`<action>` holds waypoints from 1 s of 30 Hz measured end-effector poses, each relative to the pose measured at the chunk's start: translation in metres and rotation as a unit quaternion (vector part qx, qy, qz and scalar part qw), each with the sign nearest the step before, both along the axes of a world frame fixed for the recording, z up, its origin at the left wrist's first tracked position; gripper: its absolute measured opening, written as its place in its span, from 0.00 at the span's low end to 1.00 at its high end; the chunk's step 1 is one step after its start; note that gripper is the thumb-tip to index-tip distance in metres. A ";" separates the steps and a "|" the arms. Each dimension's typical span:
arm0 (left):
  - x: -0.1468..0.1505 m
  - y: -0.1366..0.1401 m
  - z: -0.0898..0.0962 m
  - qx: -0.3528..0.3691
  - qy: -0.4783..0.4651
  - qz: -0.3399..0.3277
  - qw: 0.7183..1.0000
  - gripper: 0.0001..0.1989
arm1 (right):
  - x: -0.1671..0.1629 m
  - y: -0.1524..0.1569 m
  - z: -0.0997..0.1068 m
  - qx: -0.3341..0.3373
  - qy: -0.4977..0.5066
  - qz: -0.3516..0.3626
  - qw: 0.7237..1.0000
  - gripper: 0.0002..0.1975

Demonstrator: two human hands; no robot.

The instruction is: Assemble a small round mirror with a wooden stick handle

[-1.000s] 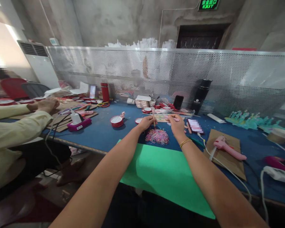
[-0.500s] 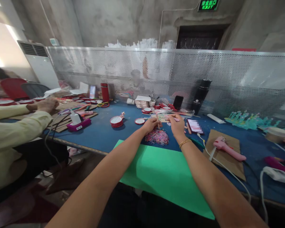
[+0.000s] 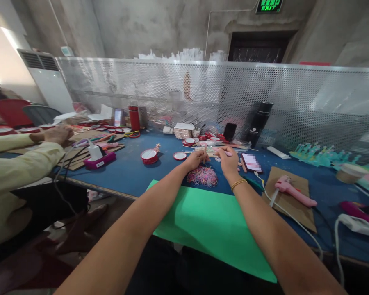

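My left hand [image 3: 197, 160] is closed on a small pale pink piece [image 3: 206, 150], held upright; its exact kind is too small to tell. To the right of it, my right hand [image 3: 229, 163] wraps round a pink pen-like tool [image 3: 227, 153], its tip pointing left towards the piece. Just below both hands lies a tangled heap of thin multicoloured loops [image 3: 203, 176] that look like small rubber bands. A green sheet [image 3: 203, 221] spreads under my forearms and hangs over the table's front edge.
A red-rimmed round tin [image 3: 149, 156] and a flat white disc [image 3: 180, 156] lie left. On the right are a phone [image 3: 251, 162], a pink glue gun [image 3: 295, 192] on cardboard, and cables. A co-worker's hands [image 3: 57, 135] work at the far left. A mesh partition [image 3: 160, 86] stands behind.
The view has shifted slightly. Both my hands stay almost in place, with the pale piece and the pink tool still held.
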State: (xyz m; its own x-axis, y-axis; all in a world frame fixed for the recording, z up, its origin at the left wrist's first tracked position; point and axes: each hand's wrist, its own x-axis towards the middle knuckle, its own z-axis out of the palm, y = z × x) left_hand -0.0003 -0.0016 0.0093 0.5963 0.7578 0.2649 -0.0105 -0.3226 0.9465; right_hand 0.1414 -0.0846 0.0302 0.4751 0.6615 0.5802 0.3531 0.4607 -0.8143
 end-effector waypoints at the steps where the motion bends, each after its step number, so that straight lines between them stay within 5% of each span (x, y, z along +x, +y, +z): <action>1: 0.001 -0.001 0.000 -0.011 -0.002 -0.003 1.000 0.18 | 0.000 0.000 0.000 0.003 -0.004 -0.002 1.000 0.10; 8: -0.004 -0.017 0.008 -0.114 -0.011 -0.034 0.993 0.15 | -0.001 -0.003 0.001 0.015 0.004 0.004 1.000 0.10; 14: -0.008 -0.015 0.007 0.016 0.085 0.083 0.993 0.16 | -0.007 -0.010 0.004 0.005 -0.022 0.016 1.000 0.08; 30: -0.007 -0.008 0.002 0.051 0.106 0.048 0.992 0.16 | -0.012 -0.013 0.005 -0.005 -0.098 0.021 0.995 0.09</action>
